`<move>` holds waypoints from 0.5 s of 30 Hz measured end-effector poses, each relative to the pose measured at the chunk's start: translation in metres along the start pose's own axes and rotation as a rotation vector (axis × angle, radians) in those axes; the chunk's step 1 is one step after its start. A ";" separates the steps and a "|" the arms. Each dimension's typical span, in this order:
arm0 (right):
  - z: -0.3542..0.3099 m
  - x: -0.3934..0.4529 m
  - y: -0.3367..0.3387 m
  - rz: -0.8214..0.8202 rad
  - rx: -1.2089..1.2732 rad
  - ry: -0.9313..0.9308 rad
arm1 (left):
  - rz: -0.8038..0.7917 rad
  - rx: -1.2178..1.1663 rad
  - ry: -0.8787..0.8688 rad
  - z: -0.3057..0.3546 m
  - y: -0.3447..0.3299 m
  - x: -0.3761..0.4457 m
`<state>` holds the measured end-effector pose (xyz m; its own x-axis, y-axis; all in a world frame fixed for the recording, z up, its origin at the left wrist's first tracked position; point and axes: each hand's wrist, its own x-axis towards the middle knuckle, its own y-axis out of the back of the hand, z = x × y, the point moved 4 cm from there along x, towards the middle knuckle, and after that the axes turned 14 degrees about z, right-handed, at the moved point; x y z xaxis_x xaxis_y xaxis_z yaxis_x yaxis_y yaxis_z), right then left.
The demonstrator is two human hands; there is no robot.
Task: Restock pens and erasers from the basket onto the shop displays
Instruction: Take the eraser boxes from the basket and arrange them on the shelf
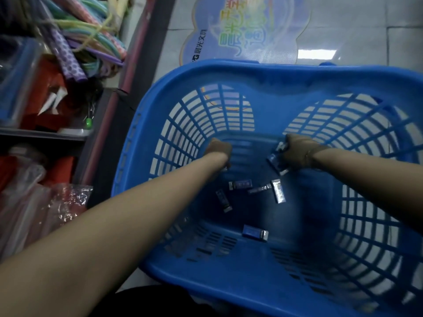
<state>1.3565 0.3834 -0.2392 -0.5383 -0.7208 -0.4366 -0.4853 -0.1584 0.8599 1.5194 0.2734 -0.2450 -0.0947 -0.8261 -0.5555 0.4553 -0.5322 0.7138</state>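
Erasers [240, 184] lie loose on the blue basket [160, 83] floor; our right hand [297, 153] grips several wrapped ones, while our left hand [218, 148] curls, contents unclear

The basket [160, 92] stands open-topped, its high slatted walls closing in all sides. Both forearms fill its far end, while erasers [278, 194] scatter mid-floor; the near floor holds one eraser [254, 233]. Shelves [43, 133] crowd the basket's left edge.

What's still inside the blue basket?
Loose wrapped erasers lie on the floor of the basket. The right hand grips a few; the left hand reaches in, and anything under it is hidden. No pens show.
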 end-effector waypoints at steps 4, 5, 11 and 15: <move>0.006 -0.002 0.009 0.102 -0.073 0.065 | -0.056 0.391 -0.471 0.006 -0.005 -0.028; 0.005 -0.005 0.005 0.096 -0.089 0.083 | -0.094 0.589 -0.636 0.002 -0.010 -0.037; -0.008 -0.016 -0.030 0.019 0.033 -0.004 | -0.086 0.922 -0.930 -0.015 -0.028 -0.045; -0.017 -0.018 -0.039 0.039 0.080 -0.036 | -0.115 0.838 -0.897 -0.019 -0.032 -0.049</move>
<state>1.3971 0.3913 -0.2606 -0.5813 -0.7005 -0.4141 -0.5162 -0.0759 0.8531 1.5258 0.3344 -0.2489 -0.8213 -0.4254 -0.3800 -0.2730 -0.2918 0.9167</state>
